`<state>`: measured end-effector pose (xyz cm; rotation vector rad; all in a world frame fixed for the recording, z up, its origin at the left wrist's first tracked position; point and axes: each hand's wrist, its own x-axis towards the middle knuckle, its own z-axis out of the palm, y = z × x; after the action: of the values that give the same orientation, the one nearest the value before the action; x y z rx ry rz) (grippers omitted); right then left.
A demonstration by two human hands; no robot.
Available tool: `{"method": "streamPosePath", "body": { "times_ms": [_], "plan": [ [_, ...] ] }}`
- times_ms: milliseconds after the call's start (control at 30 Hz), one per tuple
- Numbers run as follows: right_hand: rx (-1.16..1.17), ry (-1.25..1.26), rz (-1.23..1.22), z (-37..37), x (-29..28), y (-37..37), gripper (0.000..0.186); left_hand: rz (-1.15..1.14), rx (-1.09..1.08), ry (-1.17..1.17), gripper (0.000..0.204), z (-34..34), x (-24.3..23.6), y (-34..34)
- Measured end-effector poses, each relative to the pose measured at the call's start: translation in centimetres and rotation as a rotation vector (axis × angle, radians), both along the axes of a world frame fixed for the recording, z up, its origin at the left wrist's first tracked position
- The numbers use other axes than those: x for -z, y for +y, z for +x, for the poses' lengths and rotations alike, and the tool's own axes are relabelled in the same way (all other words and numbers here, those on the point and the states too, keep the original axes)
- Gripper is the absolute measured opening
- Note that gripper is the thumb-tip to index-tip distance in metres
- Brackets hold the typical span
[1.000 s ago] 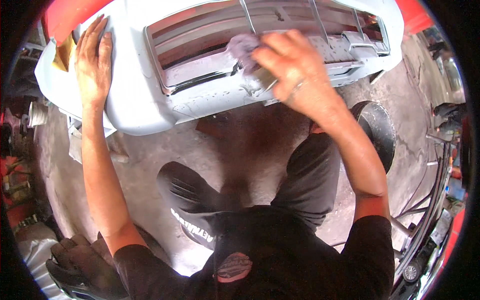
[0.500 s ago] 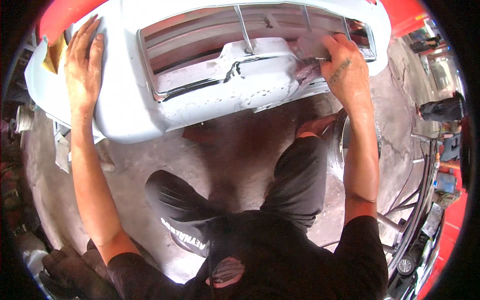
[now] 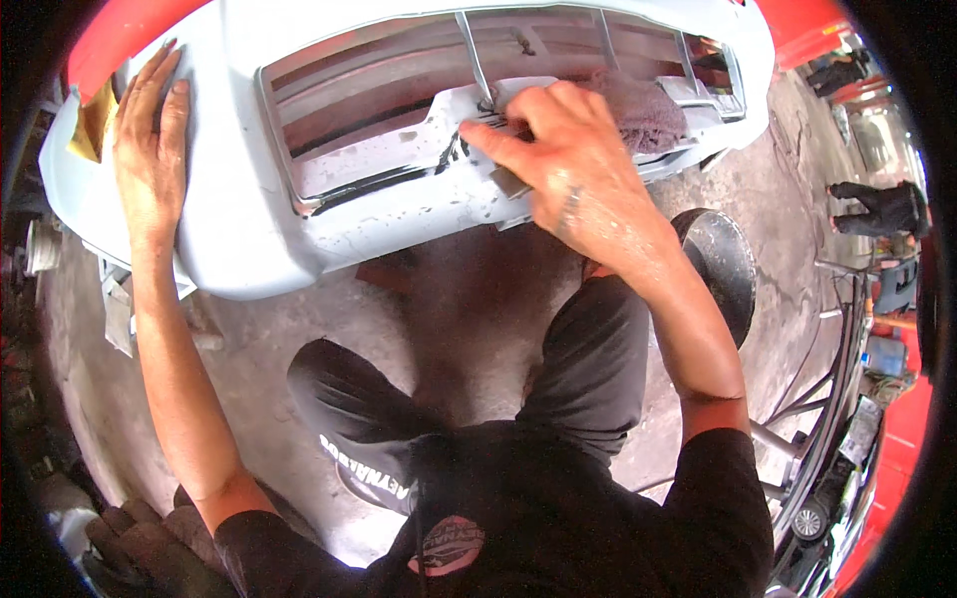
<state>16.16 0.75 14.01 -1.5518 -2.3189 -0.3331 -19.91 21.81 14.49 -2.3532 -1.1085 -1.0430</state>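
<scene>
A pale grey car bumper point(image 3: 239, 149) with a wide grille opening lies before me, its lower lip spotted with wet drops and dark marks. My left hand point(image 3: 155, 140) rests flat on the bumper's left part, its fingers stretched out. At the middle of the lower lip my right hand point(image 3: 573, 149) is closed, thumb pointing left. Under its fingers shows the edge of a small brownish piece, which looks like sandpaper point(image 3: 510, 182); the rest is hidden. A purplish-grey cloth point(image 3: 648, 115) lies on the lip just right of that hand.
A yellowish folded piece point(image 3: 93, 120) sits at the bumper's left end. Near my right knee stands a round dark basin point(image 3: 720, 264). Metal frame bars point(image 3: 827, 399) and car parts line the right side. A person in dark clothes point(image 3: 877, 209) is far right.
My right hand has moved left along the lower lip, away from the cloth, which now lies further up and right. The left hand stays flat on the bumper.
</scene>
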Motion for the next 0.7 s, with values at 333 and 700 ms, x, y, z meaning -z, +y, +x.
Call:
{"method": "streamPosePath", "body": {
  "times_ms": [333, 700],
  "plan": [
    [0.046, 0.065, 0.009, 1.6, 1.3, -0.2, 0.054, 0.002, 0.0, 0.006, 0.04, -0.7, 0.2, 0.4],
    [0.032, 0.201, 0.043, -0.3, 2.8, -0.1, 0.061, 0.007, 0.034, 0.001, 0.039, -0.4, -0.1, 0.2]
  ]
}}
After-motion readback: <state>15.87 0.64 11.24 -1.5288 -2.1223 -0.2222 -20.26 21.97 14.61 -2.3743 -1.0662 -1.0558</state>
